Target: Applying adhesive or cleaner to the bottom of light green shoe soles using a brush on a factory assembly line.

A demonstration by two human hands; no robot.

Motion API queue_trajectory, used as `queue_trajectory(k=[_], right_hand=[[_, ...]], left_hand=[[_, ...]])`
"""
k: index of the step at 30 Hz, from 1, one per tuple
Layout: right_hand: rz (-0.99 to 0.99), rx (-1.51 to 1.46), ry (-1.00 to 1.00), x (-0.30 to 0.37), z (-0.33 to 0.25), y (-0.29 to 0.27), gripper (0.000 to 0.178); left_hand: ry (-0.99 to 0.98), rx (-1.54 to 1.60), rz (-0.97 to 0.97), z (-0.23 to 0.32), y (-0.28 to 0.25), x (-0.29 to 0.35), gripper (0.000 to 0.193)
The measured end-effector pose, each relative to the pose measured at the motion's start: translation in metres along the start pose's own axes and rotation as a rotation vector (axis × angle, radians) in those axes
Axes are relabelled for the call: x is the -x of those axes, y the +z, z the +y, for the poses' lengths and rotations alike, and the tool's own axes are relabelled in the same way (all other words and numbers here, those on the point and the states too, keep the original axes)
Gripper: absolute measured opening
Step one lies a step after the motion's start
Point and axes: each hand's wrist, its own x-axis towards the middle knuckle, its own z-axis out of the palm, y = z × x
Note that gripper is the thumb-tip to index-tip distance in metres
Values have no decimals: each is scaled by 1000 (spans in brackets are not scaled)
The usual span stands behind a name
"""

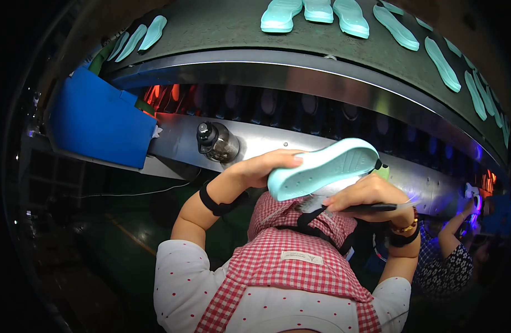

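Observation:
A mint-green shoe sole point(325, 166) is tilted in front of my chest, its hollow side partly showing. My left hand point(266, 165) is closed on its left end, thumb over the upper edge. Below the sole, my right hand point(366, 194) grips a brush point(372, 208) with a black handle and pale bristles. The bristles lie just under the sole's lower edge; I cannot tell whether they touch it. A small light-green item point(383, 171) shows behind my right hand, its kind unclear.
A dark conveyor belt point(216, 33) carries several mint soles point(400, 28). Under it runs a metal ledge point(255, 133) holding a dark-lidded bottle point(216, 143). A blue box-like housing point(100, 122) stands left. Another person's arm point(452, 233) shows at the right.

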Motion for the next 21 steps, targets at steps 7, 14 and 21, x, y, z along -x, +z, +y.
queue_trajectory(k=[7,14,21], right_hand=[[154,27,-8,8,15,6,19],[443,145,-28,12,20,3,22],[169,18,-3,13,14,6,22]], left_hand=[[143,-17,79,3,-5,7,60],[188,239,-22,3,-16,19,58],[300,306,-3,5,-29,33,51]])
